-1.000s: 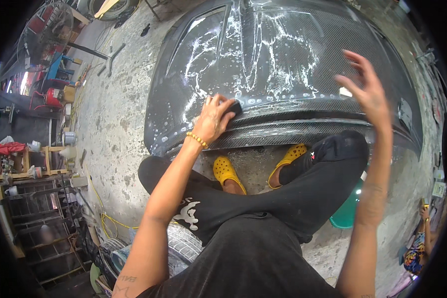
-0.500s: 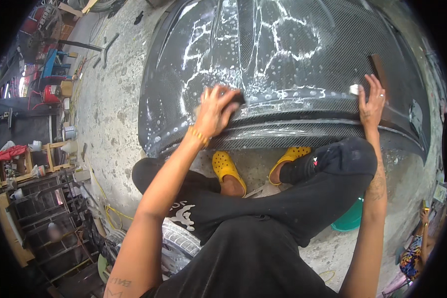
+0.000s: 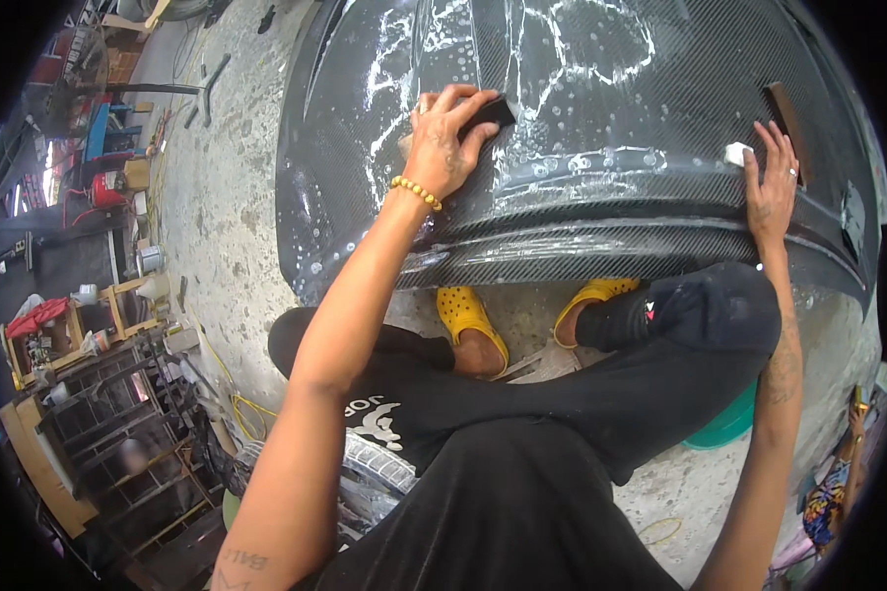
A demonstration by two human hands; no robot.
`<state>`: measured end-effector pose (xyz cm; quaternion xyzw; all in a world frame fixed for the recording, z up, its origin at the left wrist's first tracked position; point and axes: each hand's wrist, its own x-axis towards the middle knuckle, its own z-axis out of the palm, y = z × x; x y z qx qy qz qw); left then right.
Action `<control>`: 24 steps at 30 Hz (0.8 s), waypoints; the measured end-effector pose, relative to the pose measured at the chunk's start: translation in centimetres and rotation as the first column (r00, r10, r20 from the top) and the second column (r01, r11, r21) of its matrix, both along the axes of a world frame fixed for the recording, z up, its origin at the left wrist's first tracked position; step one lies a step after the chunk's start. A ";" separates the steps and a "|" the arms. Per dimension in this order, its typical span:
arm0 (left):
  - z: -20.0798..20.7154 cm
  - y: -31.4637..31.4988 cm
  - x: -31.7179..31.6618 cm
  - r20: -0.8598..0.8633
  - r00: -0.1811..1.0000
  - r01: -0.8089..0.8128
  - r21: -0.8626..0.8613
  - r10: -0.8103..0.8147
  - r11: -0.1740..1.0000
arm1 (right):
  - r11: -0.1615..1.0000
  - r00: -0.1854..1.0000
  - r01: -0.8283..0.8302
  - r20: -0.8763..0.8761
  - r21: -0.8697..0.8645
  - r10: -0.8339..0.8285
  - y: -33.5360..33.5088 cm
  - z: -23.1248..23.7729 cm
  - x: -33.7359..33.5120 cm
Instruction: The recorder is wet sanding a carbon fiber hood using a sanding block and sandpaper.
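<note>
A wet carbon-fibre car hood [image 3: 601,123] lies before me, covered in water drops and milky streaks. My left hand [image 3: 445,138] is closed around a dark flat block [image 3: 490,116], pressed to the hood left of its middle. The block's underside is hidden. My right hand [image 3: 774,187] rests on the hood's near right part with its fingers stretched out. A small white lump [image 3: 737,154] lies beside its thumb; I cannot tell whether they touch. Just past those fingertips is a long brown strip [image 3: 786,128].
My yellow clogs [image 3: 471,323] stand under the hood's near edge. A green basin [image 3: 724,424] is by my right leg, a tire [image 3: 379,463] by my left. Shelving and tools crowd the left, with a red tank [image 3: 108,187]. Another person's arm [image 3: 855,433] shows at far right.
My left hand has slid the dark block away from me and slightly right across the hood. My right hand stays beside the white lump. The whole view has shifted a little.
</note>
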<state>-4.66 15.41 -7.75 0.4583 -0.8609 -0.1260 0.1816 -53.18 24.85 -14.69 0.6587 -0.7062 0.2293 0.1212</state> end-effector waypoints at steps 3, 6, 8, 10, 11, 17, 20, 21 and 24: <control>-0.3 3.0 1.6 -0.003 1.000 -0.004 0.033 0.004 0.999 | 1.000 1.000 -0.009 0.013 0.016 0.009 0.7 -0.6 -0.5; 0.3 6.0 4.4 -0.002 0.993 0.113 0.179 -0.114 0.977 | 1.000 1.000 0.001 0.023 0.025 -0.002 0.7 0.1 -0.5; 0.8 5.3 2.7 0.019 0.981 0.184 0.176 -0.190 0.967 | 0.999 0.999 -0.010 0.038 0.041 0.009 0.9 0.4 -0.5; 0.1 3.9 -2.7 -0.077 0.968 0.245 0.074 -0.240 0.967 | 0.999 0.999 0.016 0.046 0.051 -0.018 0.3 0.5 0.2; 0.2 3.3 -5.6 -0.062 0.965 0.260 0.069 -0.256 0.963 | 0.999 0.999 0.014 0.048 0.050 -0.016 0.0 0.2 0.4; -0.4 6.0 2.2 -0.010 0.982 0.189 0.149 -0.189 0.971 | 0.995 1.000 -0.010 0.015 0.096 0.008 1.1 -0.3 -1.3; -0.4 5.2 4.0 0.023 0.985 0.167 0.116 -0.171 0.979 | 0.990 0.999 0.036 0.020 0.135 -0.039 1.6 0.3 -0.7; -0.6 5.0 3.2 0.035 0.987 0.155 0.084 -0.159 0.984 | 0.991 0.999 0.036 0.023 0.128 -0.039 1.4 0.3 -0.8; -1.8 -4.6 0.0 -0.083 0.992 0.081 -0.175 -0.097 0.981 | 0.990 0.998 0.057 -0.002 0.127 -0.057 0.8 0.5 0.2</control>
